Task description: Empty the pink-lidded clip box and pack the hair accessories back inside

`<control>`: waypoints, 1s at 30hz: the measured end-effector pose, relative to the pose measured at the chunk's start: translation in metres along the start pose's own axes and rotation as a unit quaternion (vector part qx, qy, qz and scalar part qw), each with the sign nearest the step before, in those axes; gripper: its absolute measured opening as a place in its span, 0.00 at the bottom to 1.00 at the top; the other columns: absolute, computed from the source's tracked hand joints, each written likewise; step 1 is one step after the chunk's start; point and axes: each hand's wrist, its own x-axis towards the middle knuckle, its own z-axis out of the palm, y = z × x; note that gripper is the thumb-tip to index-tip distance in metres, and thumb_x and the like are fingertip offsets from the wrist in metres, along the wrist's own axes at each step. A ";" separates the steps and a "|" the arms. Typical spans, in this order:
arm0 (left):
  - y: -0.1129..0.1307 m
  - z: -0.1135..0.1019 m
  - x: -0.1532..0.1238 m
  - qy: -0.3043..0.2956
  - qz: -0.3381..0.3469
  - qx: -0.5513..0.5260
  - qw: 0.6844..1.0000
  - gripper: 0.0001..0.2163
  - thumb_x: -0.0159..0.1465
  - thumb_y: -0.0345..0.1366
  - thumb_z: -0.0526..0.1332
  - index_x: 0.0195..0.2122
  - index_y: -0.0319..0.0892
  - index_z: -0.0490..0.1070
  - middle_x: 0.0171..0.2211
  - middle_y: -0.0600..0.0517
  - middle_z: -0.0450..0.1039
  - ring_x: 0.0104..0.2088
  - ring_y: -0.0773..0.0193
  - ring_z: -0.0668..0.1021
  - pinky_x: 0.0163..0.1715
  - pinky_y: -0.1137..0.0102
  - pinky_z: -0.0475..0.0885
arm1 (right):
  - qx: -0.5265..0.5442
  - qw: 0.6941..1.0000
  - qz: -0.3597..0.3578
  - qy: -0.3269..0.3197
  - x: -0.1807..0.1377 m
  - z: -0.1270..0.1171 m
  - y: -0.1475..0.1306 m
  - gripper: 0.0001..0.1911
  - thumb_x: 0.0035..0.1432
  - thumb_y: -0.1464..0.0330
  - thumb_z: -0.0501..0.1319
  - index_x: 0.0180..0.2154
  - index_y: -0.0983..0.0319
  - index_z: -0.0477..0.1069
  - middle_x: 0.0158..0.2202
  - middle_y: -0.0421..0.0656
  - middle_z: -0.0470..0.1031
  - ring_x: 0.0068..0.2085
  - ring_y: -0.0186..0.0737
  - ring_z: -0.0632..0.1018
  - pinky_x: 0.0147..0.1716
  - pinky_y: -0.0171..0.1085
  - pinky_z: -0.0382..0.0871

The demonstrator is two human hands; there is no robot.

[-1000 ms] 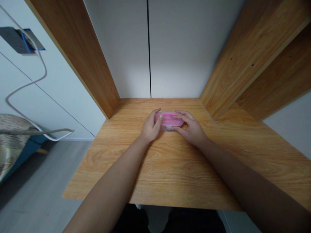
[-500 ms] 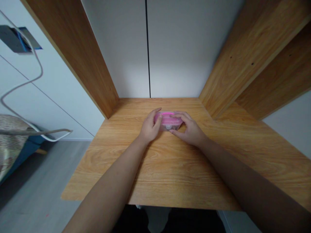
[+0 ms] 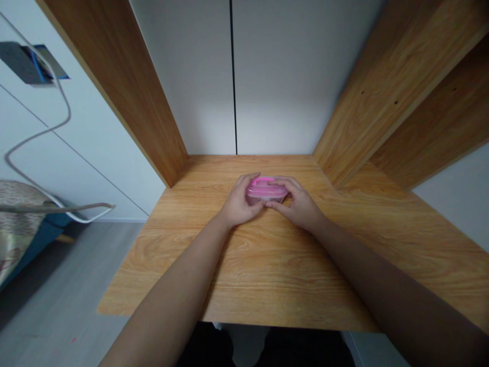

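A small container with a pink lid (image 3: 266, 189) sits on the wooden desk (image 3: 267, 265), near the back. My left hand (image 3: 240, 205) wraps its left end, thumb along the front edge and fingers curled over the top. My right hand (image 3: 299, 205) grips the right end, its thumb meeting the left thumb at the front latch. Both hands are closed around the container, and its clear lower body is mostly hidden behind the thumbs.
Wooden side panels (image 3: 126, 86) rise left and right of the desk, with a white wall (image 3: 267, 76) behind. A white cable (image 3: 46, 132) hangs at the left from a dark device (image 3: 23, 61). A patterned cushion (image 3: 15, 224) lies low at the left, above grey floor.
My left thumb slid right along the container's front edge until it met the right thumb. The container and my right hand stayed where they were.
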 end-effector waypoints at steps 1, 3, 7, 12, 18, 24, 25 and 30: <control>0.000 0.000 0.000 0.000 0.000 0.000 1.000 0.31 0.59 0.41 0.69 0.62 0.42 0.62 0.58 0.39 0.69 0.59 0.49 0.73 0.61 0.54 0.68 | -0.001 1.000 0.002 0.001 0.000 0.000 0.000 0.28 0.56 0.59 0.71 0.57 0.54 0.70 0.55 0.48 0.73 0.58 0.53 0.74 0.59 0.54 0.69; 0.001 0.000 0.000 0.001 -0.002 0.002 1.000 0.32 0.58 0.41 0.69 0.62 0.42 0.62 0.58 0.39 0.69 0.59 0.49 0.73 0.61 0.54 0.68 | -0.003 1.000 0.004 0.002 -0.001 0.000 0.001 0.32 0.56 0.58 0.71 0.60 0.53 0.67 0.55 0.48 0.73 0.57 0.53 0.74 0.58 0.53 0.70; 0.000 0.001 0.000 0.005 0.004 0.001 1.000 0.32 0.58 0.41 0.69 0.62 0.40 0.62 0.58 0.38 0.69 0.58 0.49 0.73 0.61 0.54 0.68 | -0.008 1.000 -0.002 0.001 -0.001 0.001 0.002 0.32 0.57 0.58 0.70 0.61 0.54 0.67 0.55 0.49 0.72 0.57 0.54 0.74 0.58 0.53 0.70; -0.005 0.004 0.000 0.014 0.015 0.004 1.000 0.33 0.57 0.40 0.70 0.62 0.41 0.62 0.57 0.40 0.69 0.58 0.48 0.74 0.60 0.51 0.69 | -0.011 1.000 -0.003 0.006 0.000 0.001 0.003 0.31 0.57 0.60 0.70 0.60 0.56 0.67 0.55 0.51 0.72 0.57 0.54 0.74 0.59 0.55 0.68; -0.011 0.007 -0.001 0.014 0.017 0.009 1.000 0.34 0.58 0.41 0.71 0.63 0.41 0.60 0.59 0.40 0.69 0.58 0.48 0.74 0.60 0.51 0.69 | -0.009 1.000 0.004 0.008 -0.001 0.002 0.004 0.29 0.58 0.62 0.69 0.60 0.55 0.66 0.56 0.49 0.72 0.58 0.54 0.73 0.61 0.57 0.66; -0.013 0.007 -0.001 0.008 0.010 0.004 1.000 0.34 0.59 0.43 0.71 0.64 0.42 0.60 0.60 0.38 0.68 0.60 0.46 0.73 0.61 0.50 0.68 | -0.020 1.000 0.004 0.008 -0.001 0.004 0.006 0.29 0.58 0.65 0.68 0.60 0.56 0.65 0.57 0.51 0.70 0.59 0.54 0.72 0.61 0.57 0.67; -0.014 0.007 -0.001 0.008 0.009 0.003 1.000 0.34 0.59 0.44 0.71 0.64 0.42 0.60 0.60 0.38 0.68 0.60 0.46 0.73 0.61 0.49 0.68 | -0.021 1.000 0.005 0.008 -0.001 0.004 0.005 0.29 0.58 0.66 0.68 0.60 0.57 0.65 0.57 0.52 0.70 0.59 0.55 0.72 0.61 0.57 0.67; -0.015 0.007 -0.001 0.004 0.009 -0.006 1.000 0.35 0.61 0.46 0.70 0.65 0.42 0.60 0.60 0.38 0.68 0.60 0.46 0.72 0.62 0.49 0.68 | -0.028 1.000 0.006 0.002 -0.001 0.003 0.004 0.28 0.59 0.66 0.66 0.60 0.56 0.64 0.58 0.52 0.69 0.60 0.55 0.71 0.62 0.58 0.66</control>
